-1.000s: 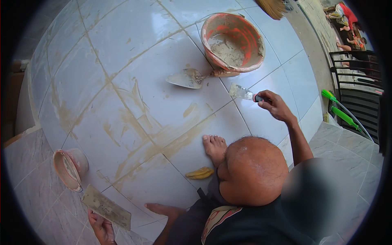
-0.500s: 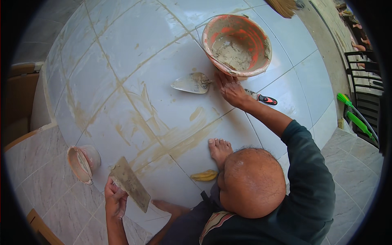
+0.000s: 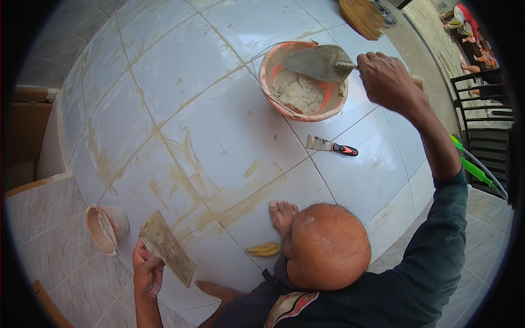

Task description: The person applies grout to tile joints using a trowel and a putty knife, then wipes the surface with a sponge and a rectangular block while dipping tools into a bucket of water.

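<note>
In my right hand (image 3: 389,79) is the handle of a pointed trowel (image 3: 321,63), my fingers wrapped round it. Its grey blade hangs over the orange bucket (image 3: 306,117), which holds wet grey-beige mortar (image 3: 298,95). Mortar coats the bucket's inner wall too. Lower left, my left hand (image 3: 147,270) grips one long edge of a flat rectangular plate (image 3: 169,251), smeared with mortar and held tilted above the floor. A scraper (image 3: 333,146) with a black and red handle lies on the tiles just in front of the bucket.
Mortar-streaked white tiles (image 3: 219,142) spread around. A small mortar-stained bucket (image 3: 117,221) lies tipped near my left hand. A yellow, curved thing (image 3: 263,249) is beside my foot. A straw broom (image 3: 361,19) is at the far edge; a black metal rack (image 3: 481,95) stands right.
My right hand has picked up the trowel from the floor and raised it over the bucket. The left hand still holds the plate, and the view has shifted slightly.
</note>
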`<state>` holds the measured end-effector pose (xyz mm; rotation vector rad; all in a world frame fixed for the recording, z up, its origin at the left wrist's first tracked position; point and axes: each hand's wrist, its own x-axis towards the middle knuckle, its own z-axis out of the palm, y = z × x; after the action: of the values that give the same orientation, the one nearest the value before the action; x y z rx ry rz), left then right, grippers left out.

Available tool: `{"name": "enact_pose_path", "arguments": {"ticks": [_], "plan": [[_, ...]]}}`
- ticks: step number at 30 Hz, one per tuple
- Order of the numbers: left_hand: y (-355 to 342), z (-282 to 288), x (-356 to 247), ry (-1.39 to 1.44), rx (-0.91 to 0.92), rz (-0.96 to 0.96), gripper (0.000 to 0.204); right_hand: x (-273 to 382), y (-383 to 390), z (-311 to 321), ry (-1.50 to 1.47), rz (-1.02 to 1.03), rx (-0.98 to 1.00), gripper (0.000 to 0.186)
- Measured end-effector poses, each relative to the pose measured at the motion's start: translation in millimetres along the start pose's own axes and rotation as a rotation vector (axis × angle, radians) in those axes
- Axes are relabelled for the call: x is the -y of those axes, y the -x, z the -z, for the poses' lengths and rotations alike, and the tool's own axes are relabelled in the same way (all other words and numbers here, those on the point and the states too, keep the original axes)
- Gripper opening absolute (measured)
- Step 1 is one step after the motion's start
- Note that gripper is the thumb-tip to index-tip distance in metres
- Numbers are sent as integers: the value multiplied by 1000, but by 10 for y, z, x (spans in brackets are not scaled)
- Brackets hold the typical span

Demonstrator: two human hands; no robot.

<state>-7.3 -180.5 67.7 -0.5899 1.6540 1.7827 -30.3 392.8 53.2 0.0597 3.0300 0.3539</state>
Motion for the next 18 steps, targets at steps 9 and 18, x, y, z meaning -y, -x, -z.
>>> {"name": "enact_pose_path", "arguments": {"ticks": [9,18], "plan": [[4,101,106,-35,56,-4,66,134,-875,167,455,209,398,17],[365,489,231,72,-97,-50,65,269,-1156,92,79,-18,815,20]]}}
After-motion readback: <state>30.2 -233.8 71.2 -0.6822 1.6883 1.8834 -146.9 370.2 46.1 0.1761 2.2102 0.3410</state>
